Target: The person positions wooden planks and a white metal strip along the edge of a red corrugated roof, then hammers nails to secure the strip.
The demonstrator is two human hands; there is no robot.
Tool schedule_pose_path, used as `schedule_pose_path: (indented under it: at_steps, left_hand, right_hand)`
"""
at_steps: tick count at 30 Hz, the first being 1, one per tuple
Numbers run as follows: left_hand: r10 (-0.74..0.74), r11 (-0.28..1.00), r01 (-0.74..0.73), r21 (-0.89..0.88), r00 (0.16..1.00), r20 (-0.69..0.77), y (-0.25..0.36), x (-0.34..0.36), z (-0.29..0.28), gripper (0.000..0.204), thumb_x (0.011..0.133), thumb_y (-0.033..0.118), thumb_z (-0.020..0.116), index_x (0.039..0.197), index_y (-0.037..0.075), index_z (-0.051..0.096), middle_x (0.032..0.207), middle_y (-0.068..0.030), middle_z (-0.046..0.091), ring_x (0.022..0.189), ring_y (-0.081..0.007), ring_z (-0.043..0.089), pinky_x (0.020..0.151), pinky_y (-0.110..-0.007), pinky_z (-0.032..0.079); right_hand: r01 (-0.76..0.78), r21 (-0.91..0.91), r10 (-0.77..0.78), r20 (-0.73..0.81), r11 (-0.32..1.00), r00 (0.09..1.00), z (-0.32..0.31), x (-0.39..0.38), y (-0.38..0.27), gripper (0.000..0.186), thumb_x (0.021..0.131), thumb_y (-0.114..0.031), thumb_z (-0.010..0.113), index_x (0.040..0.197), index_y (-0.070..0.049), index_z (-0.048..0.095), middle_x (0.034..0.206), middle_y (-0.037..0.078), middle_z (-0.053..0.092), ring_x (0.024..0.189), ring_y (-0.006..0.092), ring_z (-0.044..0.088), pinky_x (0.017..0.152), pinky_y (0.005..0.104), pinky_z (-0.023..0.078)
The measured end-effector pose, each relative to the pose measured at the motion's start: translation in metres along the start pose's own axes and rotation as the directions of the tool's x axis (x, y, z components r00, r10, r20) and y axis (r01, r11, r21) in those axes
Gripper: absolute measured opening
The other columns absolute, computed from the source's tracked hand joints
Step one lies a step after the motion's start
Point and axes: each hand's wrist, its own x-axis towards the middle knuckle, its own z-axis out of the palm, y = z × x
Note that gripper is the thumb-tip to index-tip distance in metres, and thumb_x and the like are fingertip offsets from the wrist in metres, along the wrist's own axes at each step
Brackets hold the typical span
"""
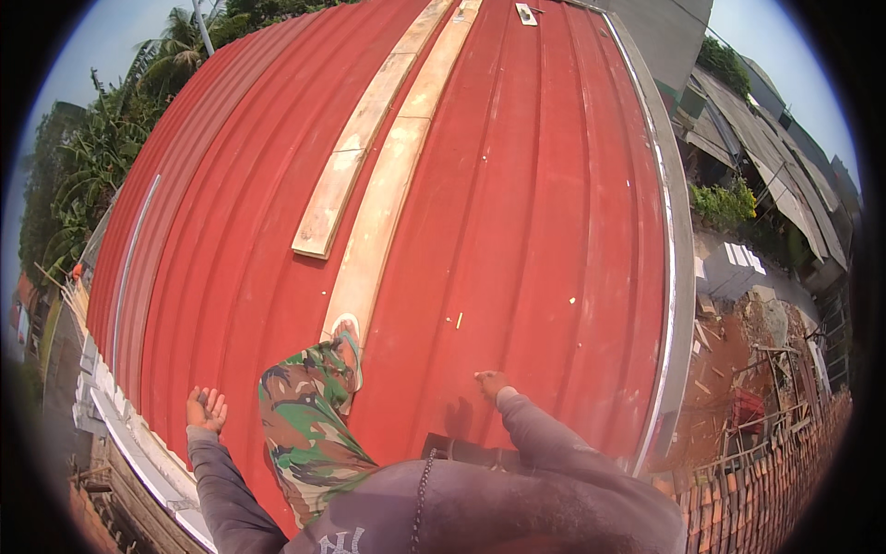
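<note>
We're up on the red ribbed sheet-metal roof (517,231), one camouflage-trousered leg (309,415) stepping onto the long pale wooden plank (383,208) that runs toward twelve o'clock. Our left hand (206,409) hangs out at nine o'clock, palm open, fingers spread, grasping nothing. Our right hand (489,383) sits at three o'clock of the knee, loosely curled and empty, close to the metal; we cannot tell if it touches. A shorter pale wooden board (355,152) lies just beside the plank, at its eleven o'clock. We'd judge the footing best kept on the plank's middle, arms wide for balance, weight low, well away from the grey roof edge (674,277) at three o'clock.
</note>
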Motion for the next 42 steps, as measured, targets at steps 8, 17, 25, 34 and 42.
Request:
schedule_pose_path:
  at_steps: [8,17,25,34,42]
  left_hand:
    - [-0.147,0.973,0.087,0.214,0.948,0.281,-0.060,0.148,0.262,0.075,0.102,0.049,0.062,0.162,0.009,0.040,0.167,-0.0124,0.043,0.152,-0.0370,0.043,0.125,-0.052,0.032]
    - [-0.121,0.932,-0.002,0.363,0.941,0.316,-0.066,0.234,0.395,0.068,0.103,0.049,0.064,0.154,0.008,0.050,0.160,-0.0141,0.052,0.143,-0.0384,0.053,0.117,-0.055,0.041]
    - [-0.352,0.834,0.260,0.486,0.930,0.108,-0.133,0.249,0.349,0.068,0.104,0.049,0.062,0.156,0.007,0.047,0.158,-0.0129,0.052,0.142,-0.0403,0.052,0.117,-0.056,0.041]
    - [-0.370,0.848,0.305,0.433,0.926,0.073,-0.131,0.263,0.304,0.070,0.105,0.048,0.061,0.160,0.008,0.043,0.159,-0.0142,0.050,0.144,-0.0410,0.050,0.119,-0.057,0.040]
    - [-0.388,0.852,0.302,0.428,0.913,0.126,-0.137,0.275,0.312,0.081,0.103,0.050,0.063,0.163,0.004,0.036,0.160,-0.0180,0.049,0.145,-0.0416,0.049,0.119,-0.057,0.040]
  right_hand:
    - [0.202,-0.461,-0.357,-0.279,0.864,0.892,-0.098,0.052,0.086,0.050,0.100,-0.047,0.069,0.126,-0.005,0.076,0.129,0.023,0.074,0.123,0.0392,0.069,0.108,0.0449,0.051]
    - [0.106,-0.218,-0.171,-0.304,0.970,0.937,-0.051,0.046,-0.062,0.060,0.101,-0.048,0.064,0.140,-0.002,0.067,0.142,0.024,0.066,0.136,0.0384,0.061,0.112,0.0488,0.048]
    - [0.103,-0.328,-0.219,-0.340,0.939,0.915,-0.032,0.099,-0.152,0.079,0.095,-0.048,0.075,0.152,0.003,0.053,0.146,0.029,0.062,0.138,0.0415,0.059,0.117,0.0454,0.048]
    - [0.106,-0.455,-0.271,-0.314,0.884,0.910,-0.039,0.150,-0.205,0.099,0.093,-0.049,0.078,0.163,0.003,0.032,0.163,0.033,0.039,0.154,0.0427,0.040,0.124,0.0461,0.039]
    - [0.054,-0.539,-0.336,-0.440,0.840,0.832,-0.061,0.199,-0.240,0.095,0.095,-0.048,0.077,0.162,0.003,0.033,0.169,0.028,0.033,0.159,0.0411,0.029,0.130,0.0457,0.029]
